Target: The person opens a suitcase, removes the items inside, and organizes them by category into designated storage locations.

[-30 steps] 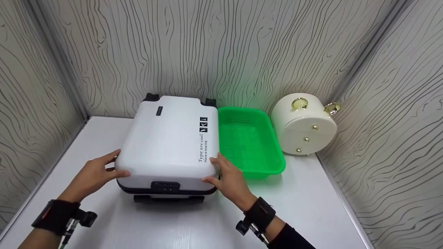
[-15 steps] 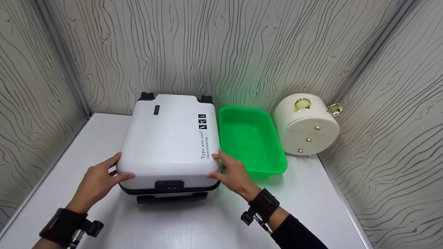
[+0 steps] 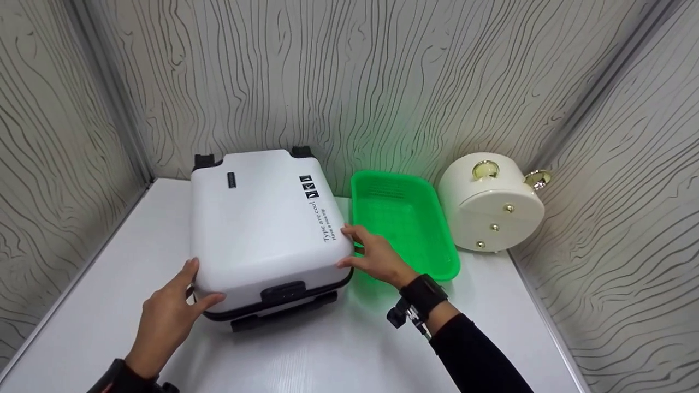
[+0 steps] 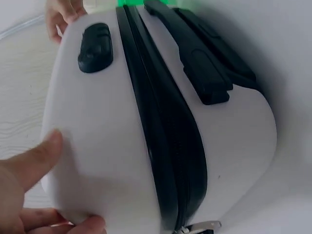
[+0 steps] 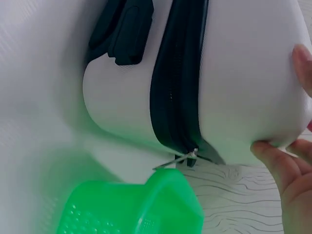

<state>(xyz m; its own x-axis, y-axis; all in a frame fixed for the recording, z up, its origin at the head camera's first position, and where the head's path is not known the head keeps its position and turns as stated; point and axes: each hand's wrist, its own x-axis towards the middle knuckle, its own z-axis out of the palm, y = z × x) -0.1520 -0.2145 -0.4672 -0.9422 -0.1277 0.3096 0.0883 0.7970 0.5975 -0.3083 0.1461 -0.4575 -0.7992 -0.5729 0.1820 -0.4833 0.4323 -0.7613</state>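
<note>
A white hard-shell suitcase [image 3: 256, 229] lies flat on the table, turned at a slant, with its wheels toward the back wall. Its dark lock [image 3: 283, 292] and black carry handle [image 3: 286, 312] face me. The zipper band [image 4: 161, 122] is closed, and a metal zipper pull [image 5: 173, 161] hangs at its right corner. My left hand [image 3: 169, 308] grips the near left corner, thumb on the front and fingers along the side. At the near right corner my right hand [image 3: 379, 259] holds on the same way, its fingers partly hidden in the head view.
A green plastic basket [image 3: 452, 262] stands just right of the suitcase, a narrow gap between them at the back. Farther right is a cream round case [image 3: 469, 218] with gold-coloured knobs. Patterned walls [image 3: 349, 82] enclose the white table [image 3: 327, 360] behind and at both sides.
The suitcase has turned on the table: its wheeled end swung left, and its near left corner came toward me. Both hands moved with it. A gap has opened beside the basket.
</note>
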